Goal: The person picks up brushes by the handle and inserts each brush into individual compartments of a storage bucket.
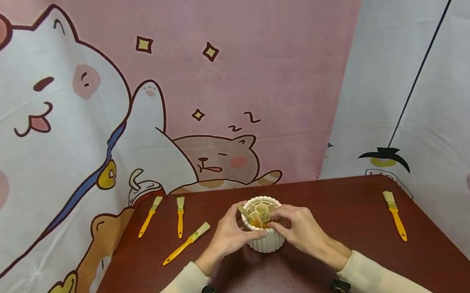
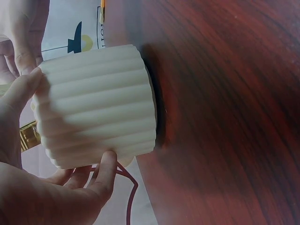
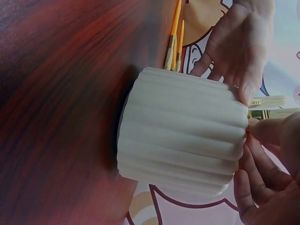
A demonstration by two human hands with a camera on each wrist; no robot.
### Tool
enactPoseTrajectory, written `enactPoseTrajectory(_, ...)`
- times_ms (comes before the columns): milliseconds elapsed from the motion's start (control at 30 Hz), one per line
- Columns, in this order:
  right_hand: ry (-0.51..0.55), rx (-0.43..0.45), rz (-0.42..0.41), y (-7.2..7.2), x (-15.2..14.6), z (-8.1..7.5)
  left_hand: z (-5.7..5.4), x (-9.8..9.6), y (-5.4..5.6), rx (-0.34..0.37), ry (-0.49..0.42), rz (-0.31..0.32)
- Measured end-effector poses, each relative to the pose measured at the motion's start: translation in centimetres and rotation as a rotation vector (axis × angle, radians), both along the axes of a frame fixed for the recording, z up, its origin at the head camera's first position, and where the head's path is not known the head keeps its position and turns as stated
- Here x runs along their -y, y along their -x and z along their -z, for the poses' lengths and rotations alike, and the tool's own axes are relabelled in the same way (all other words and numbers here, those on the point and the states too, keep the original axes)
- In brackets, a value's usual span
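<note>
L hand (image 1: pixel 227 234): fingers curled round L side of holder, thumb on front wall. R hand (image 1: pixel 302 226): index + thumb drawn nearly together at R rim, appears to pinch inner brush (image 1: pixel 265 217); contact partly hidden, so not certain.
Holder (image 1: pixel 268 244), qty 1: off-wht, ribbed, divided top, upright, directly btwn hands.
2nd brush (image 1: pixel 244 212): in holder, L side, bristles up, nr L fingers.
Worktop (image 1: pixel 351 249): dk red-brn; loose brushes (image 1: pixel 180 224), qty 3, L of hands; lone brush (image 1: pixel 394 215), far R, yel. handle.
Backdrop (image 1: pixel 273 64): pink/wht cartoon cloth.
</note>
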State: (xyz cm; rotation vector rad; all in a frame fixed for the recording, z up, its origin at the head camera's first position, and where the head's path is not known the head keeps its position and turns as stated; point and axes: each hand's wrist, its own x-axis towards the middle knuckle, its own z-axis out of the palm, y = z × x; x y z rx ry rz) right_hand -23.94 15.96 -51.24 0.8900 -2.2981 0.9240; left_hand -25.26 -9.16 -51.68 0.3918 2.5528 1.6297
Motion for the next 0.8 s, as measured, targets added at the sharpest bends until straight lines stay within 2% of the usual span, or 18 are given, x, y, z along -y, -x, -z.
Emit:
enactPoseTrajectory(367,-0.05,-0.045,-0.011,-0.3,-0.1,0.0,-0.1,0.1,-0.2,0.004,-0.008,0.012)
enactPoseTrajectory(600,-0.051,-0.078,-0.002,-1.2,-0.7,0.2,0.1,0.0,-0.3,0.024,-0.044,0.031)
enactPoseTrajectory(800,-0.055,-0.108,0.003,-1.8,-1.3,0.1,-0.2,0.2,-0.3,0.026,-0.057,0.046)
